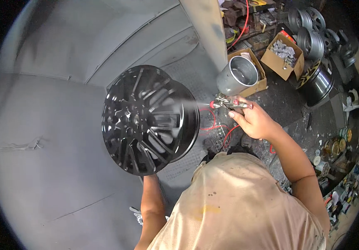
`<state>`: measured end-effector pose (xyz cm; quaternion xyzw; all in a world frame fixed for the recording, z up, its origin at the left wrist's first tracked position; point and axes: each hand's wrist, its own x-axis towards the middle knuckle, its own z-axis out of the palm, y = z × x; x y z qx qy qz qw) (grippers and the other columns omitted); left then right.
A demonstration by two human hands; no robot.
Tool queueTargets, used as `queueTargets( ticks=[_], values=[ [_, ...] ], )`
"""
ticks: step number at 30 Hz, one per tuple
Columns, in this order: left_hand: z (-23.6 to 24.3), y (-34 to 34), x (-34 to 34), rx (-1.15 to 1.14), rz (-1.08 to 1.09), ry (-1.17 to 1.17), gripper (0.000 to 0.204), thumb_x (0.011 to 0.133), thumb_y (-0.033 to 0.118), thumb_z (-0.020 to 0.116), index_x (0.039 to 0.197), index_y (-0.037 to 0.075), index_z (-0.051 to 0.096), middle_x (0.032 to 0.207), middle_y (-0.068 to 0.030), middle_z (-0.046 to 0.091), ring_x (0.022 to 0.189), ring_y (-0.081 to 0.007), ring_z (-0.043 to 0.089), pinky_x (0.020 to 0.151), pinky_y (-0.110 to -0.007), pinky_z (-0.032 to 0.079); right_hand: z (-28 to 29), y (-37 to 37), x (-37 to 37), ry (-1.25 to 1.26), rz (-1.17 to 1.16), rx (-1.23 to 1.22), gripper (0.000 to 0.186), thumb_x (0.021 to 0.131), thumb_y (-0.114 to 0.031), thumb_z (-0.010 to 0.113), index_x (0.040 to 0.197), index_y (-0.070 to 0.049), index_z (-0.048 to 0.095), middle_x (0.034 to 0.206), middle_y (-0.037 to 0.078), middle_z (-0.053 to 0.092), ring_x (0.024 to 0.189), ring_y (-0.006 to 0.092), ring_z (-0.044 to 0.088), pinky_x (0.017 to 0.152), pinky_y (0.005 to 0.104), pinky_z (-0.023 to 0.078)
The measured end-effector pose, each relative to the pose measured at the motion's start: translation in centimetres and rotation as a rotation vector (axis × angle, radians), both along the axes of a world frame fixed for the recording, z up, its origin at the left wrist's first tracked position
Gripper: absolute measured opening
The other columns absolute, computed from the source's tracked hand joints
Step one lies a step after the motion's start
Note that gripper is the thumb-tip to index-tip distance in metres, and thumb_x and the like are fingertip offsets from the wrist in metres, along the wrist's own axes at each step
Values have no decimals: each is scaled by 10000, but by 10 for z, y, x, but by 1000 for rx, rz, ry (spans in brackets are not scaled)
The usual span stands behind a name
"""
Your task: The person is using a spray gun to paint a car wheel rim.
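My right hand [254,121] is closed round a spray gun [226,102] with a red-ringed nozzle. A grey metal paint cup [226,82] sits on top of the gun. Pale mist leaves the nozzle leftward and reaches the rim of a glossy black multi-spoke alloy wheel [136,121]. The wheel's spoked face is turned to the left, and its deep barrel [191,118] is nearer the gun. My left forearm [152,200] reaches up to the wheel's lower edge. Behind the wheel my left hand is hidden, so its grip does not show.
Grey booth walls [50,125] lie left and behind the wheel. A red air hose [229,133] loops across the floor. Cardboard boxes [280,62], more wheels [312,43] and a dark wheel barrel [317,85] stand at the far right. Cans [335,148] and clutter line the right side.
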<state>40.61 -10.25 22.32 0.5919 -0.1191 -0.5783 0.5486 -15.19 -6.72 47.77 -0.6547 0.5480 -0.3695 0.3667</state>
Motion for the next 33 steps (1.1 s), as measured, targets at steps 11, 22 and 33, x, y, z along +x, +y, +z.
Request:
queueTargets(
  ticks=[11,22,33],
  values=[
    [-10,71,-148,394,278,246,221,955,319,568,993,140,692,943,-13,717,801,-193,671,711,-354,577,19,6,21,-30,-35,158,332,958,-22,551,1290,-40,559,876,79,640,592,134,581,586,295,492],
    [10,52,-80,-44,163,225,427,983,393,552,1314,127,597,1232,-62,651,1086,-284,639,940,-496,536,-32,28,46,-127,-63,332,310,984,-38,543,1294,-23,543,863,58,677,568,120,547,560,294,477],
    [-11,35,-4,-89,183,131,325,944,302,644,1195,96,629,1108,-83,696,961,-250,703,849,-434,583,-56,59,40,-70,-125,423,274,953,-42,535,1220,7,570,872,56,688,572,112,564,550,292,467]
  ],
)
